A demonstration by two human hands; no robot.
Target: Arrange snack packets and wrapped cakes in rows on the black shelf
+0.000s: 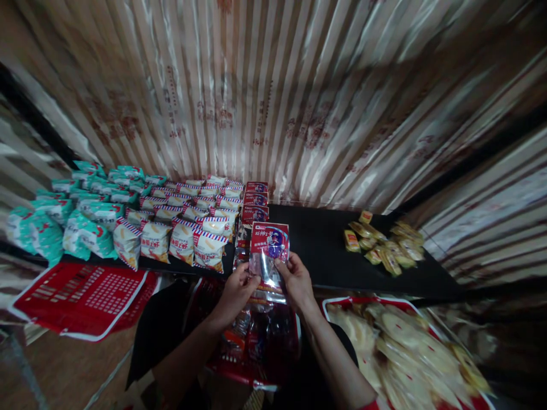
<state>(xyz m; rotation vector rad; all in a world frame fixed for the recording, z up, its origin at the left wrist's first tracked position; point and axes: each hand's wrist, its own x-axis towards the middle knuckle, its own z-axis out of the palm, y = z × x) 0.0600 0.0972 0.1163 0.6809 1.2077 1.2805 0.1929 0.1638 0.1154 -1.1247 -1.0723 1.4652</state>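
Observation:
Between both hands, just in front of the black shelf, is a snack packet with a red and blue printed top and a shiny see-through lower part. My left hand pinches its lower left edge. On the other side my right hand grips the lower right edge, thumb over the front. Behind the packet, a row of similar red packets runs back along the shelf. Below my forearms, a red basket holds more packets in dark and orange wrapping.
White snack bags and teal bags stand in rows on the left of the black shelf. Small yellow packs lie at its right. A red basket sits at lower left; another basket holds pale packages.

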